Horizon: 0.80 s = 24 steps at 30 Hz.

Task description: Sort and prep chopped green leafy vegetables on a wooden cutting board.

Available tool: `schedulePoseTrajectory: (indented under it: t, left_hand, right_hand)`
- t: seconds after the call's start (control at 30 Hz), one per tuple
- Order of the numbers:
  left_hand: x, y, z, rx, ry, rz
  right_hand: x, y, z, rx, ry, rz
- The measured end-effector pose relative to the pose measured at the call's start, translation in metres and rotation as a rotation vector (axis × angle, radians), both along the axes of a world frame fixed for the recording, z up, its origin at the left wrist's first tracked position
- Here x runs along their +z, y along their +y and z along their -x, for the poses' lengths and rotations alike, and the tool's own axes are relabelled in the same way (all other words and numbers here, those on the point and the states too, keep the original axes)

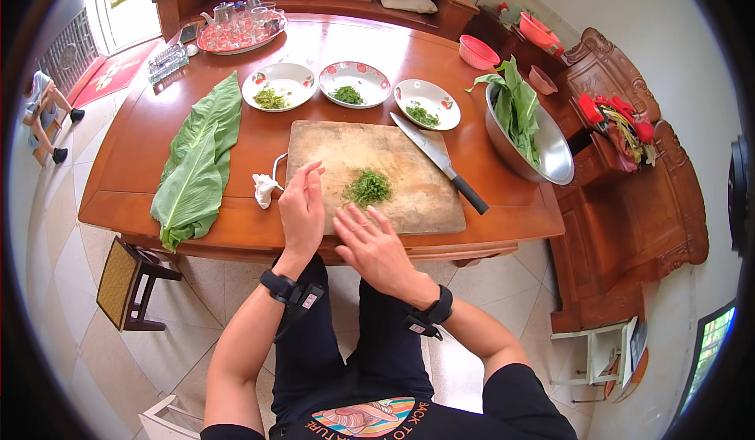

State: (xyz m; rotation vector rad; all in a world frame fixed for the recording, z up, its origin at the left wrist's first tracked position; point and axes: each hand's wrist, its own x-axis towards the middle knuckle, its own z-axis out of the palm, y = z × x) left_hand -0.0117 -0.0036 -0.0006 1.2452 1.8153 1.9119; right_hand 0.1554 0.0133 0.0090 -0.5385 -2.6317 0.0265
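Note:
A small heap of finely cut green leaves (368, 187) lies on a wooden cutting board (330, 145). My right hand (373, 245) is just below the heap, palm down over the board's near edge, fingers apart and holding nothing. Raised at the board's near left corner, my left hand (302, 204) is empty, with its fingers partly bent. A kitchen knife (427, 147) with a black handle rests across the right part of the board. Beyond it, a left bowl (283, 76), a middle bowl (355, 74) and a right bowl (437, 93) each hold some chopped greens.
Large green leaves (200, 163) lie at the left. A metal basin (531, 151) with leaves stands at the right, near a pink basket (478, 52). A tray (242, 43) of glassware is farther back. A stool (138, 283) stands below left; a person (47, 110) sits far left.

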Motion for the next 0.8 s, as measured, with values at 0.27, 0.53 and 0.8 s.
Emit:
schedulePoseTrajectory:
  t: [0.27, 0.53, 0.8]
  left_hand:
    - [0.000, 0.001, -0.001, -0.005, -0.029, -0.039]
    - [0.004, -0.002, -0.001, 0.000, 0.014, 0.011]
    - [0.003, 0.000, -0.003, -0.006, -0.003, -0.024]
  right_hand:
    - [0.000, 0.028, -0.006, -0.091, -0.067, -0.149]
    - [-0.004, 0.028, 0.029, -0.049, 0.029, -0.132]
    - [-0.005, 0.044, 0.020, -0.186, -0.035, -0.189]
